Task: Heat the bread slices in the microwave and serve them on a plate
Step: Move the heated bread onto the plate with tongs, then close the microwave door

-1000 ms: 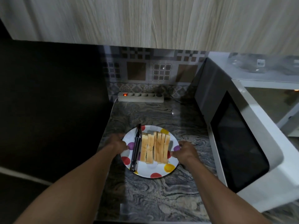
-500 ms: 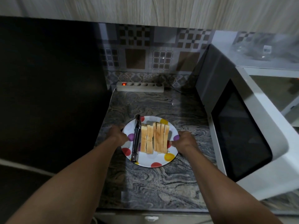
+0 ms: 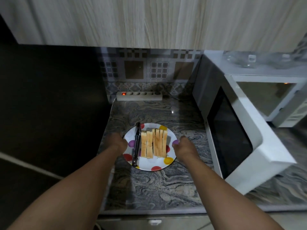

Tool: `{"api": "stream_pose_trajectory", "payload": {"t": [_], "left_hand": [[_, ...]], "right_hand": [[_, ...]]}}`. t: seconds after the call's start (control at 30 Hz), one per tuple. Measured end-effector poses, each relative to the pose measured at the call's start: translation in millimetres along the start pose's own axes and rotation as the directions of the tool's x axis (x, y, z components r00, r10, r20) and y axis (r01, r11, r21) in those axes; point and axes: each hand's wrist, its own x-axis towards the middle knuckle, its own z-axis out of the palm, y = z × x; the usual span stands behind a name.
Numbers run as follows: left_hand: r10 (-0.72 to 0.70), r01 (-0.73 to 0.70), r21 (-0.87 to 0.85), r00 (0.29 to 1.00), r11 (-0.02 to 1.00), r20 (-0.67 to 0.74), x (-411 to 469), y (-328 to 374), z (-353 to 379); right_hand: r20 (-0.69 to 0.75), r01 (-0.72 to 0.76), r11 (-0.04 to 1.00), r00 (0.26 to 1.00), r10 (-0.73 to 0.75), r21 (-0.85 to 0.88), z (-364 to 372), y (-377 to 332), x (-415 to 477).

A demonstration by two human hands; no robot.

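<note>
A white plate [image 3: 150, 164] with coloured dots sits on the marbled counter. Several toasted bread slices [image 3: 153, 145] stand side by side on it. Dark metal tongs [image 3: 136, 144] lie along the plate's left side. My left hand [image 3: 117, 142] grips the plate's left rim and my right hand [image 3: 183, 146] grips its right rim. The white microwave [image 3: 259, 146] stands to the right with its dark-windowed door [image 3: 230, 135] swung open towards the plate. Its lit cavity [image 3: 265, 97] shows behind the door.
A white power strip [image 3: 139, 96] with a red lit switch lies along the tiled back wall. A dark panel [image 3: 53, 105] bounds the counter on the left. A wooden cabinet [image 3: 149, 20] hangs overhead. Glassware [image 3: 249, 58] rests on top of the microwave.
Both hands stay on the plate's rims and the plate stays on the counter. Only my view has shifted, showing more of the counter's front edge.
</note>
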Motion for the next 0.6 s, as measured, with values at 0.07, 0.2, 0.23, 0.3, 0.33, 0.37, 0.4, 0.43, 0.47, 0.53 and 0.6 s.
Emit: {"api": "stream_pose_trajectory", "payload": {"t": [0.07,0.2,0.23,0.3,0.33,0.37,0.4,0.43,0.47,0.53,0.6], "left_hand": [[0.054,-0.053,0.016,0.997,0.998,-0.061,-15.6,13.5,-14.8],[0.225,-0.227,-0.011,0.969,0.974,-0.100,-43.7,43.3,-46.6],[0.268,-0.272,-0.039,0.959,0.961,-0.090,-51.2,54.0,-52.4],[0.352,-0.359,-0.109,0.933,0.927,-0.078,-64.4,77.8,-62.7],[0.393,-0.399,-0.154,0.917,0.904,-0.069,-68.2,87.5,-66.5],[0.436,-0.436,-0.197,0.899,0.878,-0.047,-74.8,100.1,-70.6],[0.470,-0.461,-0.237,0.882,0.855,-0.021,-78.8,110.2,-72.8],[0.502,-0.485,-0.254,0.865,0.837,0.004,-85.3,122.1,-75.1],[0.533,-0.512,-0.260,0.846,0.819,0.015,-92.0,135.8,-75.9],[0.599,-0.584,-0.220,0.801,0.781,-0.001,-104.7,162.4,-75.4],[0.674,-0.665,-0.177,0.739,0.726,-0.010,-120.6,189.8,-72.4]], "right_hand": [[-0.028,0.016,0.999,0.999,-0.017,-0.042,-16.0,-13.3,-17.3],[-0.115,0.033,0.998,0.993,-0.038,-0.048,-51.4,-40.1,-61.3],[-0.138,0.038,0.998,0.989,-0.045,-0.051,-63.0,-43.1,-74.5],[-0.180,0.063,0.995,0.981,-0.076,-0.079,-86.0,-46.9,-97.6],[-0.187,0.078,0.991,0.978,-0.098,-0.110,-95.8,-49.3,-108.0],[-0.188,0.086,0.986,0.976,-0.112,-0.144,-108.5,-50.4,-120.9],[-0.178,0.098,0.980,0.976,-0.129,-0.172,-117.7,-53.0,-131.8],[-0.184,0.116,0.974,0.971,-0.152,-0.194,-127.4,-54.1,-143.5],[-0.216,0.139,0.966,0.959,-0.186,-0.216,-137.7,-54.7,-154.4],[-0.333,0.181,0.946,0.904,-0.268,-0.268,-153.4,-54.7,-168.8],[-0.473,0.165,0.926,0.821,-0.319,-0.340,-168.0,-48.4,-174.6]]}}
